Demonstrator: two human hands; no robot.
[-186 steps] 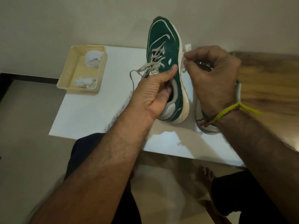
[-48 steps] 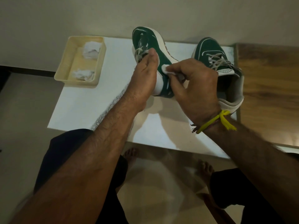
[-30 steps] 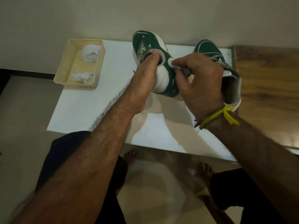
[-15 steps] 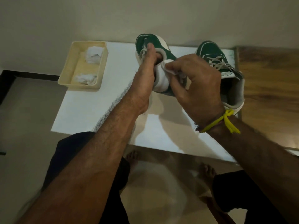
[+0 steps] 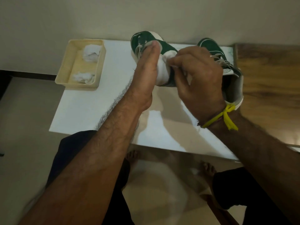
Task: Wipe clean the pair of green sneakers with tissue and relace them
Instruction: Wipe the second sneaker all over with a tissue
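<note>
White tabletop [image 5: 97,111] carries a tray [image 5: 62,75] of 2 tissue wads. Left hand [image 5: 146,75] grips 1 sneaker [image 5: 167,49] raised above it; right hand [image 5: 199,75] pinches a tissue [image 5: 167,56] against its heel. Second sneaker [image 5: 211,46] rests behind.

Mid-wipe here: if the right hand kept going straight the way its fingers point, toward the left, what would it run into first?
The right hand pinches a tissue against the held sneaker, so it would press into that sneaker at once. Beyond it lies the left hand gripping that sneaker.
</note>
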